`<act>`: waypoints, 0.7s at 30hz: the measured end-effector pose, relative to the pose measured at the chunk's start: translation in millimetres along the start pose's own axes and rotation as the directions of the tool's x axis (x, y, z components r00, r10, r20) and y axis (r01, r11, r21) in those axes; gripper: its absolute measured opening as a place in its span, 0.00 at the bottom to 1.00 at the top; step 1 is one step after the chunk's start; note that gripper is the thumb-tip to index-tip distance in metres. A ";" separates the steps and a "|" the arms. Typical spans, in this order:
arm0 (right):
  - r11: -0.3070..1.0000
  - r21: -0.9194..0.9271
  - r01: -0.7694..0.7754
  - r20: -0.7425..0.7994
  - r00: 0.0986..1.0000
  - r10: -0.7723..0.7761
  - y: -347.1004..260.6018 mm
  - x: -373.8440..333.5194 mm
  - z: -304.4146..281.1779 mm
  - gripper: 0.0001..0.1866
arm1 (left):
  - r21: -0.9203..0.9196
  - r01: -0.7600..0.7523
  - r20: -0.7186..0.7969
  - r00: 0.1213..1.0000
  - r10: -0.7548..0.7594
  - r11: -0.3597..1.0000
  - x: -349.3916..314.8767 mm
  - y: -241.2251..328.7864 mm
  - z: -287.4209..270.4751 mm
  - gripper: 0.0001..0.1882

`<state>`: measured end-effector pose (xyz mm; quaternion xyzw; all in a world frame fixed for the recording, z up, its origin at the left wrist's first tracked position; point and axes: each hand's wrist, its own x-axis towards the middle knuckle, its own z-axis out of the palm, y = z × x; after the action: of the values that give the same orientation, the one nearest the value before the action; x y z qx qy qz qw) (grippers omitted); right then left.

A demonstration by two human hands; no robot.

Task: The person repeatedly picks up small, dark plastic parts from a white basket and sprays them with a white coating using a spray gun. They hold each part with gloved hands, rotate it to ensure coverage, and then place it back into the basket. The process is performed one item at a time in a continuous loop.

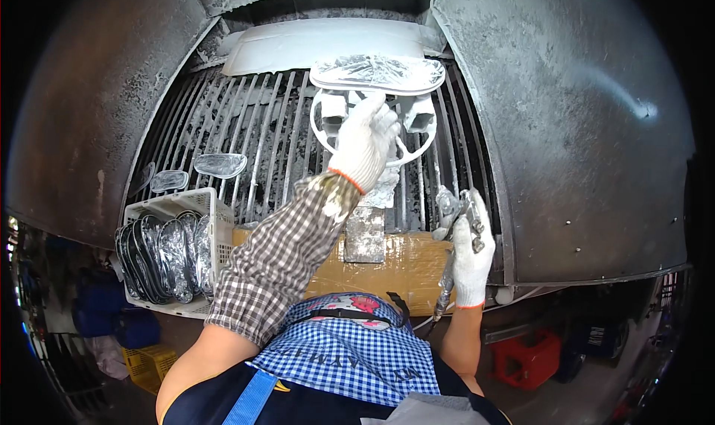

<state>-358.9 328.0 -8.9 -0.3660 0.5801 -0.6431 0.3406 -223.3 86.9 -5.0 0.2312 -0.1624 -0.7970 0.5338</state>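
Head view: the shiny-topped panel (378, 73) sits on the white stand (333, 105), over the grating (257, 149). My left hand (366, 146) is at the stand, fingers curled — whether they grip it I cannot tell — and hides its middle. My right hand (474, 254) is wrapped round the spray gun (447, 207). My checked sleeve (279, 261) obstructs part of the grating, near the crate (223, 231) of film-wrapped pieces (177, 255). Markings: dark lettering and a pink print on my blue apron (350, 362).
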 end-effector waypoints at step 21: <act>0.987 -0.094 -0.130 0.028 0.991 0.133 31.2 -26.4 7.0 0.30 | 0.851 -0.522 0.478 0.811 0.336 0.050 -20.9 138.7 -22.8 0.19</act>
<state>-339.3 344.3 -41.6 -0.3531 0.6260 -0.5854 0.3751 -96.5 53.6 50.0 0.3902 -0.7212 -0.3320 0.4663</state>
